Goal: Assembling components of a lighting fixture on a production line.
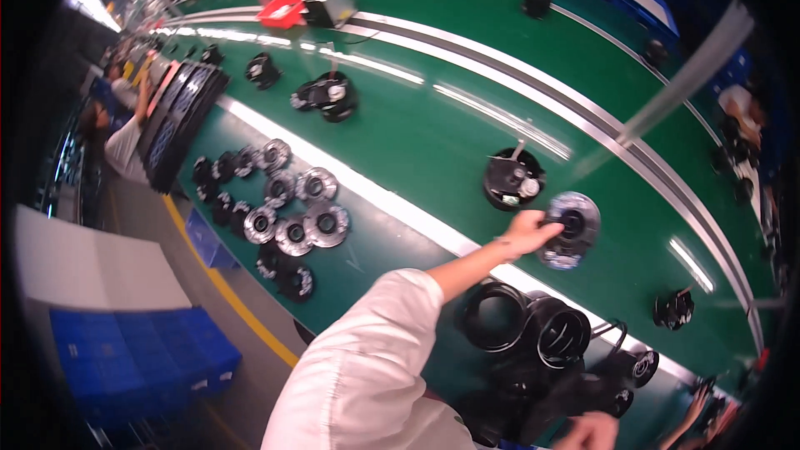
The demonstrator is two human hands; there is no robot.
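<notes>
My left hand (530, 234) reaches out over the green conveyor belt, its fingers closed on the rim of a round black-and-silver disc part (575, 218) with a dark hub. Just beyond it on the belt sits a round black housing (510, 185) with a small motor-like piece and a short upright stick. At the lower edge my right hand (588, 432) is smeared by motion, beside a heap of black parts; its fingers cannot be made out. Black rings (563, 335) stand between my two arms.
Several similar disc parts (326, 223) lie on the green side table to the left. Black assemblies (332, 98) sit along the belt. A stack of black trays (182, 112), a red bin (282, 11) and blue crates (142, 358) stand around. Other people work at far left and right.
</notes>
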